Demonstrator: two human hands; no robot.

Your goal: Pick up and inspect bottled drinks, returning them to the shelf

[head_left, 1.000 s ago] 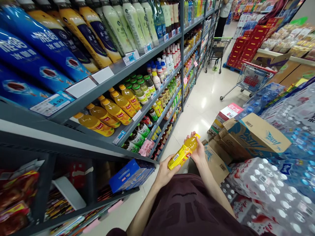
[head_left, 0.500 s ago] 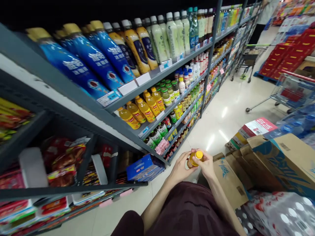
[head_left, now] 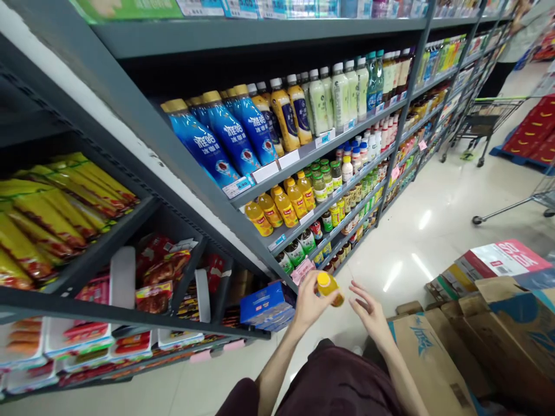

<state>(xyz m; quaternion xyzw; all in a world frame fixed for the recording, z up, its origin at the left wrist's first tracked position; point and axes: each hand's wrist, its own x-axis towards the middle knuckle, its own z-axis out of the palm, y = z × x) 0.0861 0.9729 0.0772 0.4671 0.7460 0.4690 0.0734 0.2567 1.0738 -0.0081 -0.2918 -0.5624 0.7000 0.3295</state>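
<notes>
My left hand (head_left: 311,305) is wrapped round a small juice bottle (head_left: 330,290) with a yellow cap and amber contents. The bottle is tilted, its cap towards the upper left. Just right of it, my right hand (head_left: 367,312) is apart from the bottle, its fingers spread with nothing in them. Ahead and to the left, similar orange juice bottles (head_left: 284,207) stand in a row on a shelf. Blue coffee bottles (head_left: 232,137) with gold caps are on the shelf above.
A blue carton (head_left: 266,306) juts out at the shelf foot. Cardboard boxes (head_left: 427,352) and a white-and-pink carton (head_left: 498,260) are at my right. Further off are a shopping cart (head_left: 481,124) and a person (head_left: 515,46). Yellow snack packs (head_left: 52,214) fill the left rack.
My right hand has let go of the bottle and moved right. The bottle stays in my left hand, shifted slightly left and tilted. The view has turned left and up.
</notes>
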